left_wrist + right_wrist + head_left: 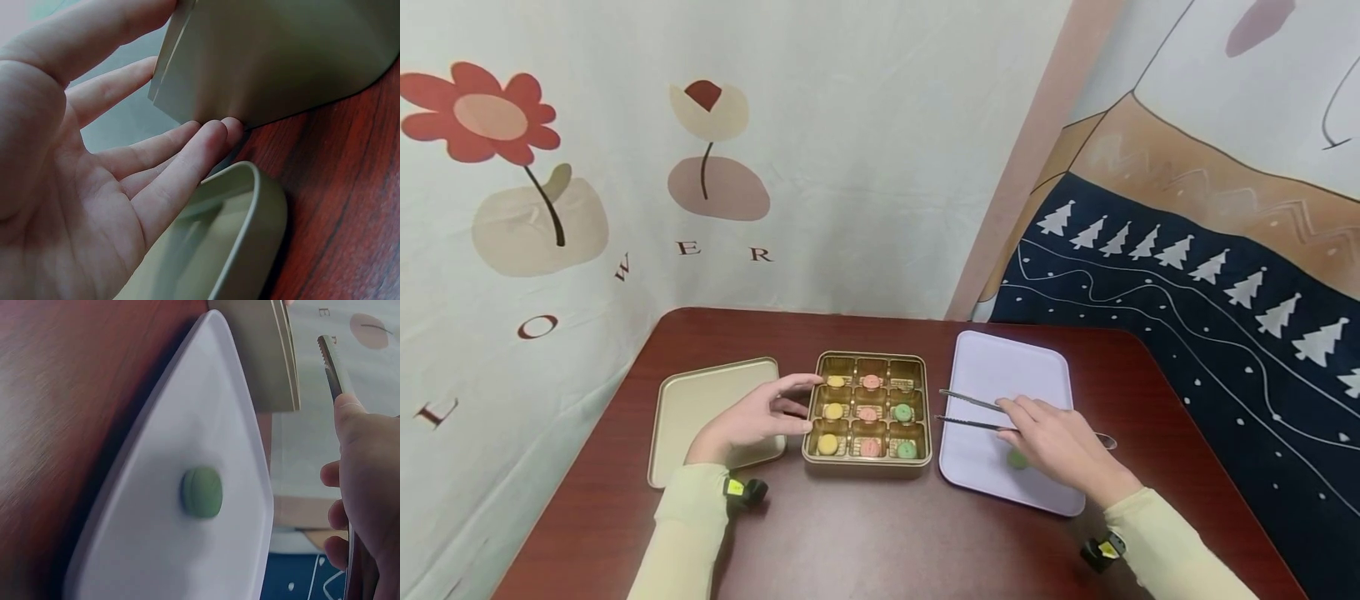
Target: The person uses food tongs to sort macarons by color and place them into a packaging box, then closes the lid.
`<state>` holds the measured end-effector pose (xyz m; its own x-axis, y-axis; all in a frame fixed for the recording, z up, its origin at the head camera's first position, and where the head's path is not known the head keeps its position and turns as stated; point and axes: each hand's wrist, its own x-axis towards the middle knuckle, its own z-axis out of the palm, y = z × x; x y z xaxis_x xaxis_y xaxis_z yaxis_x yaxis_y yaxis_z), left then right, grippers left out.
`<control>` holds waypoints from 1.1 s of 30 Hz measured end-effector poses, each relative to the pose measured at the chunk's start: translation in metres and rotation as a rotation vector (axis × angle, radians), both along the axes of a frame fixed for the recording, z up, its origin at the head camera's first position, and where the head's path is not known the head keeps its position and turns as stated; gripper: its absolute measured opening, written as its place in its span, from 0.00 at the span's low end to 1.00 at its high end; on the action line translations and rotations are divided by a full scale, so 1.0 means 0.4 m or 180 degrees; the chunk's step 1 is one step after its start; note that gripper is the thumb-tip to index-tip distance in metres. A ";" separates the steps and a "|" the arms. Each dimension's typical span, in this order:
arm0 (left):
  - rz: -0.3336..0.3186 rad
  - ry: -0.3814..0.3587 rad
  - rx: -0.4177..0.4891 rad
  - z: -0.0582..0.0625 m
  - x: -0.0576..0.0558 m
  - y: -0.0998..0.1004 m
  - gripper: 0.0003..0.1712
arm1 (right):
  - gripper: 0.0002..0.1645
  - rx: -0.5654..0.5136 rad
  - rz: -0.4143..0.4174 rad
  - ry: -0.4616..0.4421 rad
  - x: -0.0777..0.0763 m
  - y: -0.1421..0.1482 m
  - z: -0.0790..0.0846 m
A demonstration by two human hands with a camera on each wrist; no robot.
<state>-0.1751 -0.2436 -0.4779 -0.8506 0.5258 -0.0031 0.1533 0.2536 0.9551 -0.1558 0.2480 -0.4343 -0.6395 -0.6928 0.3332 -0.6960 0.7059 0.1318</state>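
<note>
A gold tin split into several compartments stands mid-table. Yellow macarons fill its left column, pink ones its middle column, and two green ones sit at right; the back right compartment shows bare gold. With fingers extended, my left hand touches the tin's left side. My right hand grips metal tongs above the lilac tray, their parted tips pointing at the tin's right side. On the tray, below that hand, lies another green macaron, apart from the tongs.
Left of the tin lies a gold lid, raised rim up, partly behind my left hand. A printed curtain hangs behind the dark red wooden table, and a navy patterned cloth hangs at right.
</note>
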 end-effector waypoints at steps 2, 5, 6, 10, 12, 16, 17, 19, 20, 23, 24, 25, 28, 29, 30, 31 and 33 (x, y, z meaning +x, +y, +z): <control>0.0005 -0.0003 0.0013 -0.003 0.000 0.000 0.43 | 0.34 0.0013 -0.0050 0.0004 0.009 0.022 -0.003; 0.0012 -0.0016 0.0032 -0.006 -0.001 0.000 0.43 | 0.33 0.0041 -0.0160 -0.0039 0.024 0.055 -0.010; 0.0012 -0.0023 0.0035 -0.006 -0.001 0.000 0.44 | 0.33 0.0053 -0.0194 -0.0054 0.029 0.065 -0.013; 0.0015 -0.0065 0.0052 -0.008 -0.001 0.000 0.44 | 0.34 0.0094 -0.0297 -0.0097 0.047 0.104 -0.023; 0.0020 -0.0060 0.0044 -0.008 -0.001 -0.001 0.44 | 0.34 0.0111 -0.0337 -0.0115 0.054 0.120 -0.028; 0.0024 -0.0052 0.0042 -0.007 -0.002 -0.002 0.44 | 0.33 0.0113 -0.0463 -0.0233 0.066 0.145 -0.036; 0.0021 -0.0054 0.0046 -0.007 -0.002 -0.002 0.44 | 0.33 0.0111 -0.0490 -0.0261 0.069 0.151 -0.038; 0.0013 -0.0071 0.0048 -0.006 -0.002 -0.002 0.45 | 0.33 0.0095 -0.0541 -0.0307 0.074 0.162 -0.040; 0.0012 -0.0076 0.0047 -0.006 -0.002 -0.002 0.45 | 0.33 0.0087 -0.0555 -0.0324 0.076 0.167 -0.041; 0.0022 -0.0078 0.0034 -0.006 -0.001 -0.002 0.45 | 0.32 0.0074 -0.0567 -0.0339 0.082 0.180 -0.047; 0.0030 -0.0081 0.0038 -0.006 -0.001 -0.002 0.45 | 0.32 0.0072 -0.0567 -0.0338 0.084 0.184 -0.049; 0.0037 -0.0080 0.0038 -0.006 -0.001 -0.002 0.45 | 0.32 0.0072 -0.0565 -0.0341 0.086 0.188 -0.051; 0.0045 -0.0095 0.0057 -0.006 -0.001 0.000 0.44 | 0.31 0.0059 -0.0539 -0.0315 0.092 0.200 -0.058; 0.0042 -0.0096 0.0061 -0.006 -0.002 0.000 0.44 | 0.31 0.0066 -0.0536 -0.0307 0.095 0.204 -0.061; 0.0036 -0.0097 0.0064 -0.006 -0.002 0.000 0.44 | 0.30 0.0070 -0.0536 -0.0304 0.097 0.208 -0.064; 0.0030 -0.0097 0.0065 -0.005 -0.002 0.000 0.44 | 0.30 0.0071 -0.0540 -0.0307 0.101 0.212 -0.067; 0.0024 -0.0087 0.0058 -0.005 -0.003 -0.001 0.44 | 0.30 0.0056 -0.0554 -0.0323 0.109 0.221 -0.074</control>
<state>-0.1763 -0.2440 -0.4797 -0.8543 0.5195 -0.0169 0.1251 0.2372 0.9634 -0.1124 0.3363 -0.4638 -0.7798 -0.5740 0.2497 -0.5740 0.8149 0.0807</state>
